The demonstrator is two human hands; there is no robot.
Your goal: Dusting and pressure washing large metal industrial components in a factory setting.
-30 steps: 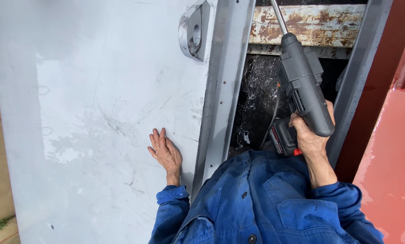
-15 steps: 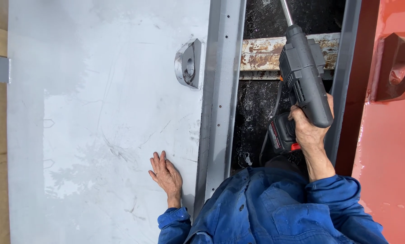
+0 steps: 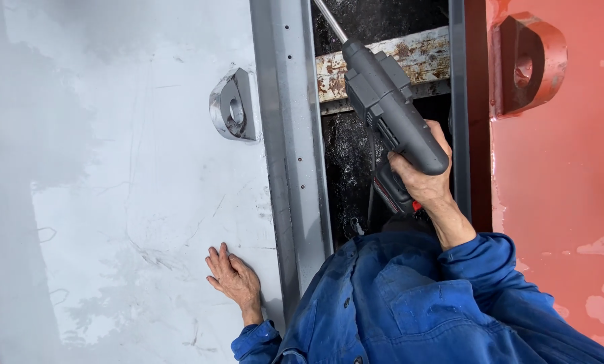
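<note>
My right hand (image 3: 426,178) grips the handle of a dark grey cordless power tool (image 3: 386,108), whose long metal shaft (image 3: 330,20) points up and out of the top of the view. The tool hangs over a dark gap (image 3: 356,155) between two metal panels. My left hand (image 3: 234,278) lies flat, fingers apart, on the light grey painted steel panel (image 3: 126,168), close to its raised grey edge rail (image 3: 295,148). Blue work sleeves cover both arms.
A grey lifting lug with a hole (image 3: 233,106) is welded on the grey panel. A rusty crossbar (image 3: 416,57) spans the gap. At the right lies a red painted panel (image 3: 565,202) with its own red lug (image 3: 530,64).
The view has shifted so the panels and lugs sit lower and more to the right of the picture. The tool stays in my right hand; my left hand stays pressed on the grey panel.
</note>
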